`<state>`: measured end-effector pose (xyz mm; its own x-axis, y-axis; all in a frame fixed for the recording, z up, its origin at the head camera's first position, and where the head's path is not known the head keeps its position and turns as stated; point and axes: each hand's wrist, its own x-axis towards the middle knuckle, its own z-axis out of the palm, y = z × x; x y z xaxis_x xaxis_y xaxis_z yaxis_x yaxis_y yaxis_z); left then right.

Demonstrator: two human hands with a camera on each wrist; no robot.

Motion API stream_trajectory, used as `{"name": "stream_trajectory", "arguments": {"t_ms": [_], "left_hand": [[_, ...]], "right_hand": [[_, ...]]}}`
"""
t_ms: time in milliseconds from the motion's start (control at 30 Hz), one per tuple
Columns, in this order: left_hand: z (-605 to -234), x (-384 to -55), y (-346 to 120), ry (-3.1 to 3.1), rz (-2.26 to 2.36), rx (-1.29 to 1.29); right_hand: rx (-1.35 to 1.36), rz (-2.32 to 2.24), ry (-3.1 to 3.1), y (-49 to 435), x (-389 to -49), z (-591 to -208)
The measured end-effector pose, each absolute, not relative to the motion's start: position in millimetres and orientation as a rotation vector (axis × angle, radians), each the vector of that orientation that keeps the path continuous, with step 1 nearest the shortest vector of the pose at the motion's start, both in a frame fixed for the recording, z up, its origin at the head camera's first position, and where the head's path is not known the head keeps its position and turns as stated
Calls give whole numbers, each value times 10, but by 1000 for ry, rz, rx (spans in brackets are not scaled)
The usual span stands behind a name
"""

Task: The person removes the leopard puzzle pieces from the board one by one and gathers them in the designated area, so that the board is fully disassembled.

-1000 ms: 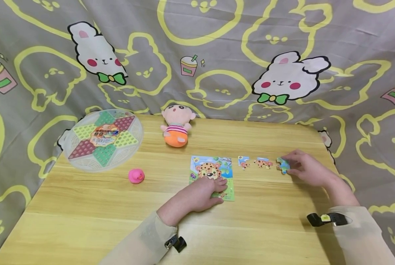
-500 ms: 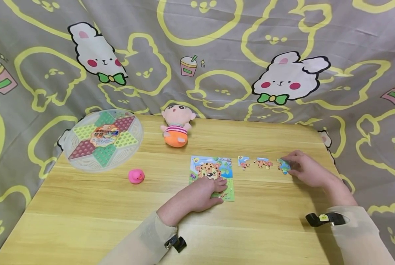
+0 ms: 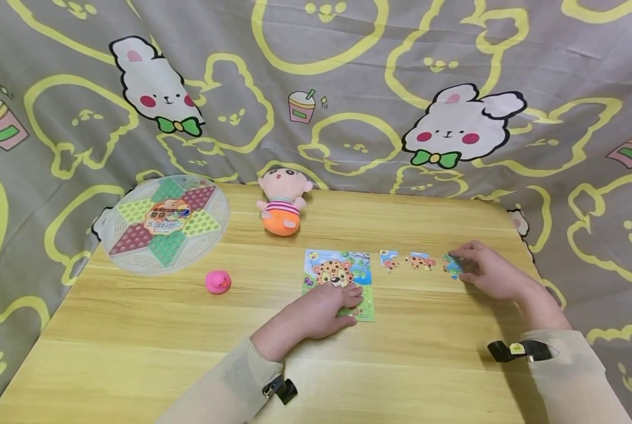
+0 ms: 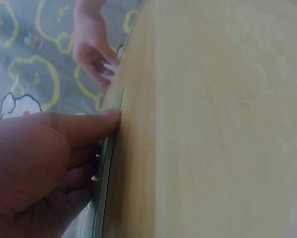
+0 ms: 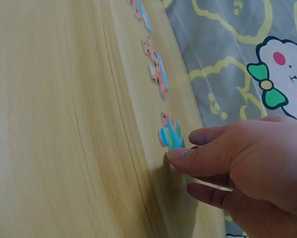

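A square jigsaw board [image 3: 368, 297] printed with a spotted leopard cub lies on the table. My left hand [image 3: 321, 309] rests across its lower half, covering part of the picture; in the left wrist view the thumb [image 4: 96, 128] lies along the board's edge. Two loose puzzle pieces stand in a row to its right: a corner piece [image 3: 387, 258] with an orange ear and a leopard-spotted piece [image 3: 421, 261]. At the row's right end, my right hand [image 3: 488, 270] pinches a blue-green puzzle piece [image 5: 171, 135] between thumb and fingers, close over the tabletop.
A pink rubber duck [image 3: 218, 282] sits left of the board. Behind are a plush doll [image 3: 281, 203] in orange trousers and a round Chinese checkers board [image 3: 168, 250]. A grey patterned curtain [image 3: 358, 82] hangs along the table's back edge.
The blue-green piece has shifted and turned very slightly in my right fingers, now a little more covered by them. My left hand keeps its place on the board.
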<state>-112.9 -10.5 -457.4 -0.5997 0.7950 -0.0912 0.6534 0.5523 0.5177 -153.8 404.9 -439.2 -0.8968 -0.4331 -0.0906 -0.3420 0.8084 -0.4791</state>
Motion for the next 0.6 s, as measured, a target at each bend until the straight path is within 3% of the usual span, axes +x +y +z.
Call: {"name": "stream_trajectory", "arguments": {"t_ms": [600], "left_hand": [[-4496,-1055,-96,2566,340,1297]], "right_hand": [[-806,-788,2893,3660,-1418,-4044]]}}
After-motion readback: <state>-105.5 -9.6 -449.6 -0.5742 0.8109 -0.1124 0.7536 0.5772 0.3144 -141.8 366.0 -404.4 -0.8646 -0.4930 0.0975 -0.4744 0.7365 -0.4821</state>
